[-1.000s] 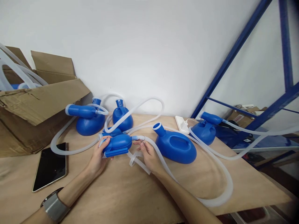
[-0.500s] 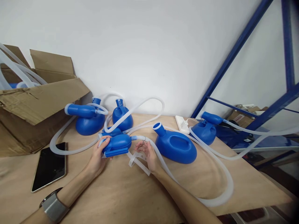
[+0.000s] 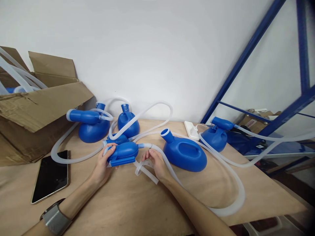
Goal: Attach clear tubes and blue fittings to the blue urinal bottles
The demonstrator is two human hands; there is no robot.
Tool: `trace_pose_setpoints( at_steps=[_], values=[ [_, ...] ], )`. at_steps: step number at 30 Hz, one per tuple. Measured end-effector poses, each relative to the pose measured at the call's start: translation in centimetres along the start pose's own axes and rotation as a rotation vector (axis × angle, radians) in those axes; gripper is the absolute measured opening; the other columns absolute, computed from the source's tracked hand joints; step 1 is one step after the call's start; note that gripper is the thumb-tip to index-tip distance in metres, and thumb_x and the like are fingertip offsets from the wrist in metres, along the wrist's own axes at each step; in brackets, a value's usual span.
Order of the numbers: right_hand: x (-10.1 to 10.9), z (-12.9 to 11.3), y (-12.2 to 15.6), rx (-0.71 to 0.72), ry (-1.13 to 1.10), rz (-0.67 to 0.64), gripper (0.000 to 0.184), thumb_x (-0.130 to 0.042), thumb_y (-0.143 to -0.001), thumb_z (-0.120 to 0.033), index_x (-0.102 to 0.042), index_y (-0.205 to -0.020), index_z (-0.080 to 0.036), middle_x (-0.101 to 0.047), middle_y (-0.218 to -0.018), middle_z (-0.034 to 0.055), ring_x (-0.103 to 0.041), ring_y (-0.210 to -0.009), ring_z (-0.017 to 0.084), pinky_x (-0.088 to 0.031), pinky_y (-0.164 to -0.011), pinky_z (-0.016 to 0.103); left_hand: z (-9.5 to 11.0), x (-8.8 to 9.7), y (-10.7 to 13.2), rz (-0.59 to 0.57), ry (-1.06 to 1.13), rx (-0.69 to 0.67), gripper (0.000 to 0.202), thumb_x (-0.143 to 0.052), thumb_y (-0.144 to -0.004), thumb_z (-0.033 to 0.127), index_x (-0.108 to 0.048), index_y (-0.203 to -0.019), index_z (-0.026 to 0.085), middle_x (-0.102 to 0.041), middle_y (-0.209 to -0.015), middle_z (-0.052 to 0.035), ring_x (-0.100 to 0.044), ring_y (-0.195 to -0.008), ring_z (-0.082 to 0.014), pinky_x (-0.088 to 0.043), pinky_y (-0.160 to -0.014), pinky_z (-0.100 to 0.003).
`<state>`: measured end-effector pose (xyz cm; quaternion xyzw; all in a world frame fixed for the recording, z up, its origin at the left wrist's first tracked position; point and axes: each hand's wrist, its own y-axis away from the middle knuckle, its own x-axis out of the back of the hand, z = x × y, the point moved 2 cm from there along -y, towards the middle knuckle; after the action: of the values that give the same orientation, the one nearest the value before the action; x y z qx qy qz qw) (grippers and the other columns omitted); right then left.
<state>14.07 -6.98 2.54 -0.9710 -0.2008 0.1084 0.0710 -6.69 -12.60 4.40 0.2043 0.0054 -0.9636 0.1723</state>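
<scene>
My left hand (image 3: 104, 161) is wrapped round a blue plastic urinal funnel (image 3: 124, 154) with a handle along its lower side. A translucent hose (image 3: 161, 153) joins the funnel's narrow right end. At that hose, the fingers of my right hand (image 3: 157, 164) are pinched on a thin wire clip (image 3: 151, 147). Under these fingers hangs a clear plastic cap with a strap (image 3: 139, 168), and a loose tube end (image 3: 151, 176) lies below. Just right of my right hand, a blue urinal bottle (image 3: 184, 154) lies on the wooden table (image 3: 137, 203), its open neck tilted up.
More blue bottles (image 3: 128, 123) with looped hoses stand along the wall. Another bottle (image 3: 213, 139) sits at the right, near a white power strip (image 3: 191, 130). A tablet (image 3: 50, 177) and an open cardboard box (image 3: 49, 108) are at the left. Blue shelving (image 3: 236, 62) rises at the right.
My right hand's fingers have closed from a loose, spread pose into a pinch at the hose. My left hand keeps its grip on the funnel. The view has shifted slightly.
</scene>
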Motion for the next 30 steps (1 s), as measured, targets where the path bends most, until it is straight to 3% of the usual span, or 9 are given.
trace_pose_setpoints(
  at_steps=[8, 15, 22, 30],
  values=[
    [-0.2, 0.2, -0.1, -0.014, -0.038, -0.031, 0.039, -0.058, -0.092, -0.055, -0.055, -0.07, -0.022, -0.061, -0.07, 0.0018, -0.057, -0.073, 0.02, -0.046, -0.082, 0.035, -0.2, 0.1, 0.0, -0.003, -0.069, -0.01, 0.055, -0.084, -0.067, 0.061, -0.061, -0.1, 0.023, -0.055, -0.076, 0.0051, -0.051, -0.049, -0.0099, -0.042, -0.039, -0.02],
    [-0.2, 0.1, -0.1, -0.035, -0.053, -0.008, 0.037, -0.06, -0.09, -0.049, -0.055, -0.065, -0.022, -0.059, -0.066, 0.0007, -0.055, -0.069, 0.019, -0.046, -0.077, 0.033, -1.0, 1.0, 0.0, -0.025, -0.118, -0.089, 0.044, -0.083, -0.075, 0.055, -0.063, -0.101, 0.025, -0.054, -0.083, 0.0027, -0.052, -0.066, -0.0122, -0.049, -0.055, -0.02],
    [-0.1, 0.4, 0.1, -0.069, -0.02, -0.034, 0.035, -0.057, -0.09, -0.041, -0.056, -0.06, -0.023, -0.061, -0.063, 0.0015, -0.056, -0.067, 0.019, -0.046, -0.074, 0.033, -0.6, 1.1, 0.4, -0.017, -0.214, -0.174, 0.04, -0.086, -0.069, 0.046, -0.068, -0.097, 0.024, -0.059, -0.087, -0.0015, -0.053, -0.067, -0.0152, -0.048, -0.055, -0.022],
    [0.1, -0.3, 0.1, -0.114, -0.001, -0.095, 0.033, -0.055, -0.087, -0.037, -0.058, -0.058, -0.023, -0.059, -0.058, 0.0009, -0.053, -0.062, 0.018, -0.045, -0.068, 0.031, -0.3, 0.7, 0.9, -0.06, -0.33, -0.206, 0.039, -0.08, -0.076, 0.053, -0.067, -0.1, 0.026, -0.059, -0.087, -0.001, -0.053, -0.063, -0.0151, -0.047, -0.053, -0.023]
  ],
)
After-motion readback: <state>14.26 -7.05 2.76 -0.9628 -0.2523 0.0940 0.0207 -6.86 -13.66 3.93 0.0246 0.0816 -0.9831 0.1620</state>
